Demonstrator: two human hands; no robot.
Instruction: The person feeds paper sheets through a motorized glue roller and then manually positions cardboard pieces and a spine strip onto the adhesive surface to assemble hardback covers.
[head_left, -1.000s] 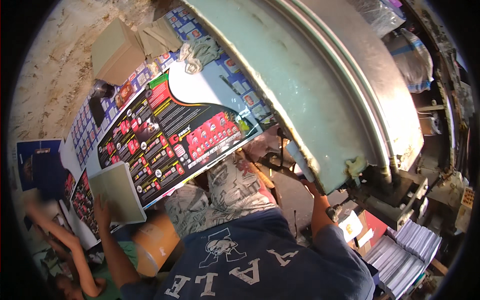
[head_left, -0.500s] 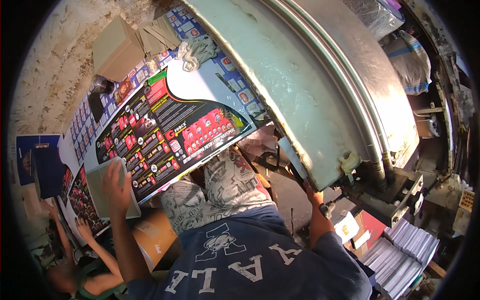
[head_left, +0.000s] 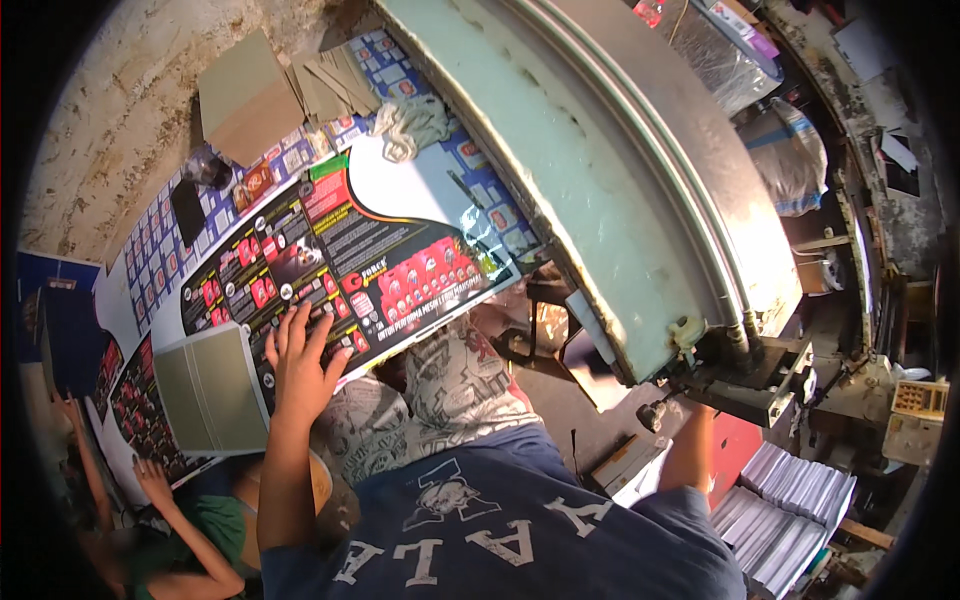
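Note:
My left hand [head_left: 303, 360] lies with fingers spread on a large printed sheet [head_left: 320, 250], black with red and white pictures and a curved upper edge. Its fingers touch the sheet near the front edge and hold nothing. Just left of it rests a grey cardboard panel [head_left: 205, 390] with pale edges and fold lines down its middle. On the right, my right forearm [head_left: 688, 450] reaches toward the underside of the machine's metal fitting [head_left: 755, 385]. That hand's fingers are hidden behind the fitting.
A big machine with a pale green slab [head_left: 560, 180] and metal pipes stands at the right. Grey boards [head_left: 245, 95], a crumpled cloth [head_left: 410, 125] and a dark phone-like slab [head_left: 187, 212] lie at the back. Another person's hand [head_left: 153, 483] is at the left; paper stacks [head_left: 770, 520] stand lower right.
My left hand has left the cardboard panel and moved right onto the printed sheet. My right hand has moved right, from the slab's near corner to behind the fitting.

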